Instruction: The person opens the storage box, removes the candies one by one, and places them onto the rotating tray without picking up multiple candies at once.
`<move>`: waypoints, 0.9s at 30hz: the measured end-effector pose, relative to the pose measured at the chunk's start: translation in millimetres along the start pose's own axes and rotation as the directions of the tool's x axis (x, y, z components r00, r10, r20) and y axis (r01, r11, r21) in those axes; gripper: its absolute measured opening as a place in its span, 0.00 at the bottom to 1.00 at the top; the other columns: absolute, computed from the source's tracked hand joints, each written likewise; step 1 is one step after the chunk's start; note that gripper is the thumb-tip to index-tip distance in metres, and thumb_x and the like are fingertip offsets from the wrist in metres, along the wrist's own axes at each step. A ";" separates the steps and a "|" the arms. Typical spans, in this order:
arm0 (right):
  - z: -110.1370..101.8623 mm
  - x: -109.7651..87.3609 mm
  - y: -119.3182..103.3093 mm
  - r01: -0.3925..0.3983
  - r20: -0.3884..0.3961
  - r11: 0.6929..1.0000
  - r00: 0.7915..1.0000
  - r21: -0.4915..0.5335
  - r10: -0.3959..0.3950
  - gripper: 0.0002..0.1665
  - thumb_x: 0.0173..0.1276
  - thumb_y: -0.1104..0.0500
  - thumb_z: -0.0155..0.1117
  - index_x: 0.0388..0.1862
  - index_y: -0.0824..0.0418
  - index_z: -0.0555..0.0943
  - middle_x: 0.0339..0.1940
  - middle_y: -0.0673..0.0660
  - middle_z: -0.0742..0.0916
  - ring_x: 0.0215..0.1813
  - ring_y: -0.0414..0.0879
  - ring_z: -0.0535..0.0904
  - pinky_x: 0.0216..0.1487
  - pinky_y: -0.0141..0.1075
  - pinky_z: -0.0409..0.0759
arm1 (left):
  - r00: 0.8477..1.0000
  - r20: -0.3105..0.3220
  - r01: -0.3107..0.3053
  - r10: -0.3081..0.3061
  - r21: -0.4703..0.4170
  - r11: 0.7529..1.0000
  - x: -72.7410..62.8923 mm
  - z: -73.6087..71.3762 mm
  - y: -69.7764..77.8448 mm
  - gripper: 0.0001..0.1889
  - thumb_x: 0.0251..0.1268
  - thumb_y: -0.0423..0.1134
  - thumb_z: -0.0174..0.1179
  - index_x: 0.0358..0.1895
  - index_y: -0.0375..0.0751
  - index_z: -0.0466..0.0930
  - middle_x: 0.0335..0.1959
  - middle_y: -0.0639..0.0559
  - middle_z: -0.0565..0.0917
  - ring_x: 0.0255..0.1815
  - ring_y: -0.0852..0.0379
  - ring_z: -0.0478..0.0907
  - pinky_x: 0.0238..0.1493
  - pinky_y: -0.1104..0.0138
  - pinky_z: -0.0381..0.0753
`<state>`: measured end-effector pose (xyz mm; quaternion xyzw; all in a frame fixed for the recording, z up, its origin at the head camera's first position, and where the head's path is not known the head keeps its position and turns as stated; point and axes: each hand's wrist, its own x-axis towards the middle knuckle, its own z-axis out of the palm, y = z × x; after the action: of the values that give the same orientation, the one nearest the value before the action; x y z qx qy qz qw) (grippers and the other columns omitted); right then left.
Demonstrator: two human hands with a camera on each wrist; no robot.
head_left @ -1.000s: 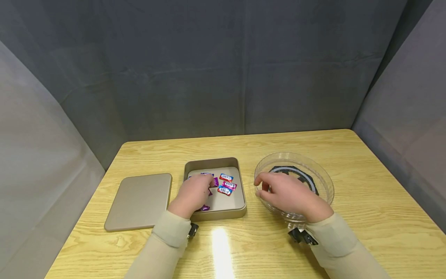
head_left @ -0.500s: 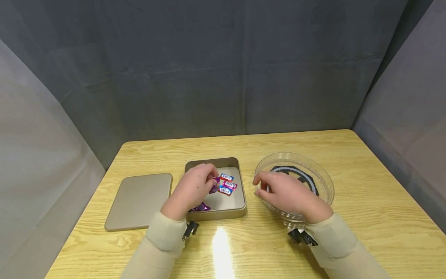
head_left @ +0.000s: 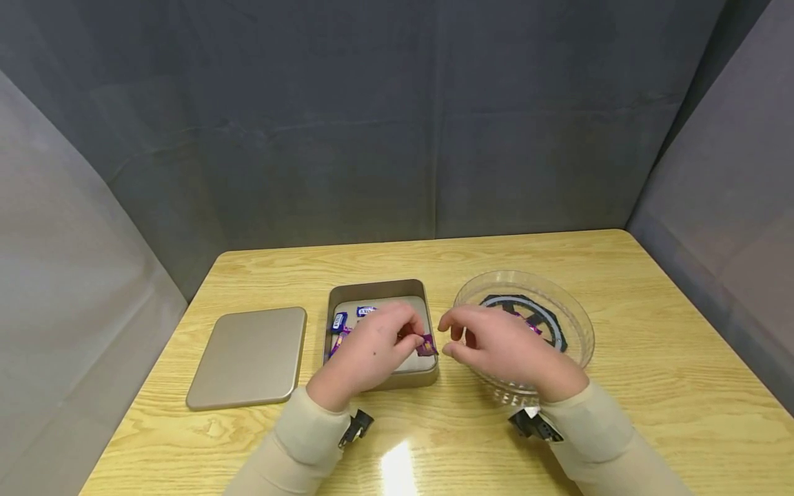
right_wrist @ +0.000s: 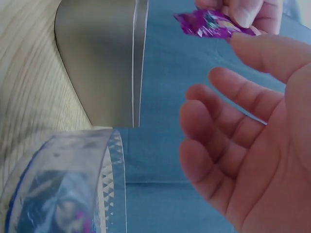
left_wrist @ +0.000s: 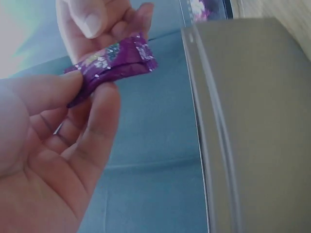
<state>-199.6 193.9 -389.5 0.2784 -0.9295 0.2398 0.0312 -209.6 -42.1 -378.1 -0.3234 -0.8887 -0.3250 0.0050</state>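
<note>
My left hand (head_left: 372, 344) pinches a purple wrapped candy (head_left: 426, 346) between thumb and fingertip, over the right side of a tan metal tin (head_left: 412, 379). In the left wrist view the shiny purple wrapper (left_wrist: 119, 60) sticks out beyond the fingers. Facing it is my right hand (head_left: 505, 348), its fingers loosely bent and thumb apart, with nothing in its grasp. The right wrist view has the candy (right_wrist: 209, 23) just past the right thumb's tip. Blue candies (head_left: 338, 322) and a purple one lie in the tin; my left hand hides part of its inside.
Under and beyond my right hand stands a clear plastic bowl (head_left: 583, 313) with a dark patterned bottom and a purple wrapper (head_left: 532, 326) in it. The tin's flat lid (head_left: 248, 358) lies left of the tin on the wooden table (head_left: 149, 441).
My left hand has lifted a purple candy from the tin's left part and carried it right. My right hand has shifted slightly left. A purple wrapper now shows in the bowl.
</note>
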 end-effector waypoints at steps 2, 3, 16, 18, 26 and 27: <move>0.5 0.3 -2.1 0.018 0.003 1.000 1.000 0.018 -0.018 0.13 0.70 0.47 0.69 0.50 0.48 0.81 0.33 0.38 0.80 0.30 0.35 0.75 0.31 0.33 0.76 | 1.000 -0.002 -0.012 0.012 -0.013 1.000 -0.2 1.9 2.3 0.08 0.72 0.35 0.63 0.35 0.54 0.76 0.33 0.63 0.76 0.34 0.61 0.72 0.34 0.67 0.76; 0.6 0.2 -3.3 0.027 0.006 0.999 1.000 0.031 -0.027 0.13 0.69 0.47 0.70 0.50 0.47 0.81 0.33 0.38 0.80 0.30 0.35 0.75 0.31 0.33 0.76 | 1.000 0.000 -0.014 0.014 -0.017 1.000 0.1 3.0 3.3 0.08 0.72 0.35 0.63 0.35 0.54 0.76 0.33 0.63 0.76 0.34 0.61 0.72 0.35 0.67 0.76; 5.2 -0.2 -9.7 0.108 -0.033 0.992 0.994 0.066 -0.106 0.08 0.71 0.51 0.69 0.38 0.43 0.77 0.27 0.38 0.77 0.29 0.39 0.75 0.30 0.32 0.75 | 0.998 -0.003 -0.069 0.068 -0.057 0.996 0.8 11.5 9.1 0.03 0.72 0.36 0.62 0.39 0.49 0.79 0.40 0.62 0.79 0.41 0.65 0.76 0.45 0.71 0.78; 5.1 -0.1 -9.8 0.103 -0.032 0.993 0.994 0.057 -0.101 0.08 0.71 0.51 0.69 0.38 0.43 0.76 0.27 0.39 0.76 0.28 0.38 0.73 0.29 0.32 0.75 | 0.998 -0.003 -0.070 0.070 -0.057 0.996 0.9 11.9 8.6 0.02 0.72 0.36 0.63 0.40 0.49 0.79 0.40 0.63 0.78 0.42 0.66 0.76 0.45 0.72 0.78; 3.2 -0.3 -6.2 0.058 -0.010 0.998 0.998 0.023 -0.057 0.06 0.72 0.51 0.68 0.39 0.43 0.78 0.27 0.38 0.78 0.28 0.36 0.73 0.30 0.33 0.75 | 0.998 0.006 -0.066 0.066 -0.017 0.998 0.1 14.0 5.4 0.04 0.73 0.39 0.63 0.46 0.52 0.80 0.42 0.65 0.78 0.42 0.68 0.76 0.45 0.71 0.78; 2.6 -0.5 -5.1 0.041 -0.010 0.999 0.999 0.005 -0.041 0.06 0.72 0.51 0.68 0.39 0.43 0.78 0.26 0.37 0.78 0.28 0.36 0.73 0.29 0.33 0.75 | 0.998 0.008 -0.065 0.065 -0.010 0.998 -0.1 14.1 4.9 0.04 0.73 0.40 0.62 0.47 0.52 0.81 0.42 0.65 0.78 0.42 0.68 0.76 0.44 0.71 0.78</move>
<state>-196.3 189.2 -389.7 0.2962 -0.9228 0.2431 0.0398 -203.8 -31.1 -386.4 -0.3536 -0.8761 -0.3275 0.0106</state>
